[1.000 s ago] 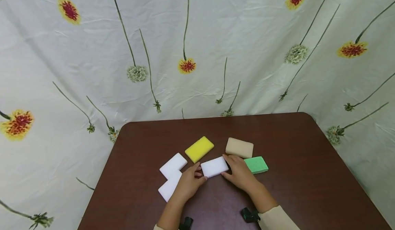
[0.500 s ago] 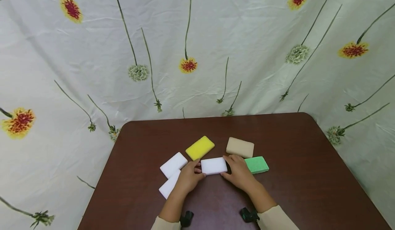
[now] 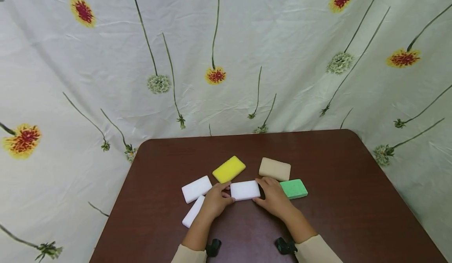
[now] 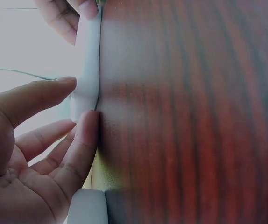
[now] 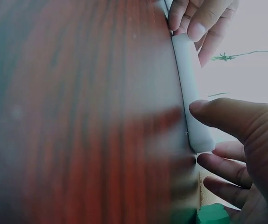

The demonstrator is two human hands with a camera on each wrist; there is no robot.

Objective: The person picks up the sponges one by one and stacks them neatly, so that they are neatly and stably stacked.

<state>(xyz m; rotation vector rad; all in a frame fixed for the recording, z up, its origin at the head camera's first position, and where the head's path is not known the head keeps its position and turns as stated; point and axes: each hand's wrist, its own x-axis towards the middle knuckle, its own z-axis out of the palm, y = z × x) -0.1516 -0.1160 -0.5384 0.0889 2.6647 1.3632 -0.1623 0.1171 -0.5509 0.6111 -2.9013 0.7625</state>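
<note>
In the head view a white sponge lies flat on the table between both hands, its long side running left to right. My left hand grips its left end, thumb at the near corner and fingers at the far one. My right hand grips the right end the same way. The left wrist view shows the left thumb at the sponge's edge. In the right wrist view the right thumb rests against the sponge, with fingers near its end face.
Two more white sponges lie left of the left hand, one partly hidden by the forearm. Behind are a yellow sponge and a beige sponge. A green sponge sits beside the right hand. A floral cloth hangs behind the brown table.
The held white sponge has turned from a slant to nearly straight. The two white sponges on the left have swivelled, their angle to each other changing. The right hand has hardly moved.
</note>
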